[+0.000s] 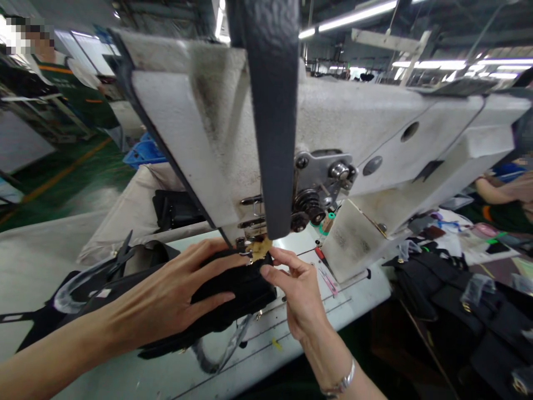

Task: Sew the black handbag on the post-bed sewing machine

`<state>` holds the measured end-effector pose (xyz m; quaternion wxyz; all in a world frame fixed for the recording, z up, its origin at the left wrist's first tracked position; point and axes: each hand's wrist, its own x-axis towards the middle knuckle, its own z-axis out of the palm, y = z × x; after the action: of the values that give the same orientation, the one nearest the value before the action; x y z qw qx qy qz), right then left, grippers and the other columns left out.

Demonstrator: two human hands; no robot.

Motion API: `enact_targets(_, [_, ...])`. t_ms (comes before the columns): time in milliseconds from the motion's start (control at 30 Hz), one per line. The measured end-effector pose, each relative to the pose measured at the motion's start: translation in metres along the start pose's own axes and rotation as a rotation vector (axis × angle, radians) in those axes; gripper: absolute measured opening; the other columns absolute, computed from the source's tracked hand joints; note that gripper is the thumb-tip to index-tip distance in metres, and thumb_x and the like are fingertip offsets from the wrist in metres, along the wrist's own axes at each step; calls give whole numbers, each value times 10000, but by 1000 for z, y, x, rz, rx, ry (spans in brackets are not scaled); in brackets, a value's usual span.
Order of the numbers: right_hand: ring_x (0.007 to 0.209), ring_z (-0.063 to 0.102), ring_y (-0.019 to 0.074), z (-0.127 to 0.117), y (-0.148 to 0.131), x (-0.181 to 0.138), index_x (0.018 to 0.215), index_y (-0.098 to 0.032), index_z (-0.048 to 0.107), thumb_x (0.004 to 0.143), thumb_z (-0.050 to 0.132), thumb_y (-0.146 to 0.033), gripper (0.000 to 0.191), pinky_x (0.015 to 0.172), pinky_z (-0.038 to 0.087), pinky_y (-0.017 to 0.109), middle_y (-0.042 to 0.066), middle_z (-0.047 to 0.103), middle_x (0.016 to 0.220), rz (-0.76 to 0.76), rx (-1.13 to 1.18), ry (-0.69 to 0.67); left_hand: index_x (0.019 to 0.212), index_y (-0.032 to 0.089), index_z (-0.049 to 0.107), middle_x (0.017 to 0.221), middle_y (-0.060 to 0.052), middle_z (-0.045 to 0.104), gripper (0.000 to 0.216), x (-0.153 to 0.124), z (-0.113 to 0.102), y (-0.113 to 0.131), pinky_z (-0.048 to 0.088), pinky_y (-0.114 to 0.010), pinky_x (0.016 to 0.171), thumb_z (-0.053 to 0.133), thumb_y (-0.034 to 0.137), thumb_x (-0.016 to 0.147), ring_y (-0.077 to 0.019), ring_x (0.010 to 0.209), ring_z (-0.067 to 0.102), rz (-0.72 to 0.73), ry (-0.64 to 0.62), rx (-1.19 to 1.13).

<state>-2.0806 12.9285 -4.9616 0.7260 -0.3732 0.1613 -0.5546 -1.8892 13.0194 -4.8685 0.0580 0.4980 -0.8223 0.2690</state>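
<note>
My left hand lies flat, fingers spread, pressing down on the black woven fabric bag piece, which sits on the pale, smooth bench directly under the needle area of the grey-white, rough-cast metal sewing machine. My right hand is pinched together, thumb and forefinger closed on the near right edge of the same black piece, just beside the presser foot (the foot itself is small and partly hidden, so its position cannot be read). A metal link bracelet circles my right wrist. A wide, matt dark grey strap hangs vertically in front of the machine head, its lower end just above the fabric. The machine's face carries round steel tension discs and a bolted plate. Black webbing straps and a clear plastic film trail from the piece to the left. More black bag parts, some wrapped in clear plastic, are heaped to the right, well apart from my hands. A blue plastic crate stands behind the bench on the green floor.
</note>
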Motion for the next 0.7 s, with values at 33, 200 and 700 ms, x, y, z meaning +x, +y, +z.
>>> enact_targets(33, [837,540,135,1,2,1,943,-259,818,555,930,-279,404,807,464,287,9,641,1040,2,5,12,1489,355,423,1378,-42,556,547,-1,1,-2,488,-423,1088,567,335,961,-245,1255,554,26,2,-10])
enact_targets(200, [774,509,123,7,12,1,969,-269,809,598,895,-257,380,762,440,291,-6,622,956,-61,-15,42,1458,403,478,1332,-2,634,545,4,-5,-8,468,-469,1101,594,250,948,-254,1251,551,138,-8,25])
enact_targets(700, [760,599,155,-1,-4,16,871,-202,818,470,924,-213,415,831,444,293,20,695,721,206,180,-57,1421,416,533,1383,55,608,498,7,-3,-9,393,-391,1160,622,282,950,-195,1286,515,166,51,15])
